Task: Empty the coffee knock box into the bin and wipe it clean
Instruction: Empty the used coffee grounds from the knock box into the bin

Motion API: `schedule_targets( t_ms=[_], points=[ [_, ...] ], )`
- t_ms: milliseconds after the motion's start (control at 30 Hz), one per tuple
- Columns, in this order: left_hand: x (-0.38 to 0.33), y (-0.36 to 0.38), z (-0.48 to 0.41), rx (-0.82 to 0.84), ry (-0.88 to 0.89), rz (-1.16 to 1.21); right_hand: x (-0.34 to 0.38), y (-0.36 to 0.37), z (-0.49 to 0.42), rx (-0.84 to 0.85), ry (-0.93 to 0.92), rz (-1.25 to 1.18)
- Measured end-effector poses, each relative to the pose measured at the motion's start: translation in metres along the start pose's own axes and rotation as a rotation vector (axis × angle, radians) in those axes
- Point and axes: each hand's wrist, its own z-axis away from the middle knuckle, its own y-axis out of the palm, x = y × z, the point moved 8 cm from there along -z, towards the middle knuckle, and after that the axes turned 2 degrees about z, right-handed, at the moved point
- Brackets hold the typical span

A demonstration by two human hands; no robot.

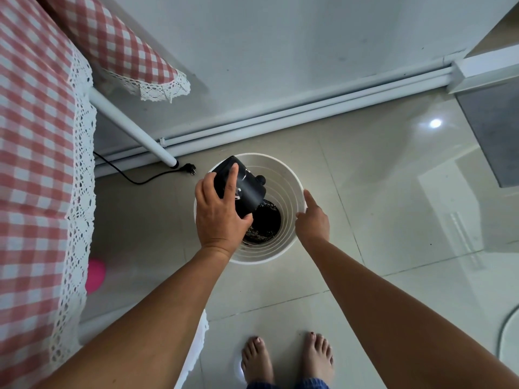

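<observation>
Black knock box (248, 189) tilted over a white bin (289, 189).
Past bare feet (257, 357), the left hand (219, 217) grips the box above dark coffee grounds (266, 223) in the bin; the right hand (313, 223) is at its rim, grip unclear; a plug (191, 167) lies beyond.

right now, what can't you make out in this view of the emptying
Head view only.
Inside of the knock box: its mouth faces down into the bin, left hand covers one side.
Right hand: its back hides most fingers; grip on rim unclear.
Pink object: tablecloth hides most.
</observation>
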Motion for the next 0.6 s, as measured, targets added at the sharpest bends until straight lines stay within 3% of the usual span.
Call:
schedule_targets(
  t_ms=[167, 433, 600],
  points=[
    [0.009, 0.001, -0.002, 0.032, -0.117, 0.095, 0.001, 0.0, 0.001, -0.001, 0.001, -0.001],
    [0.049, 0.037, -0.003, 0.235, -0.724, 0.663, 0.0, 0.0, 0.003, 0.003, 0.006, 0.012],
    [0.057, 0.057, 0.003, 0.334, -0.987, 1.132, 0.001, -0.001, 0.003, 0.001, -0.001, 0.009]
  ],
)
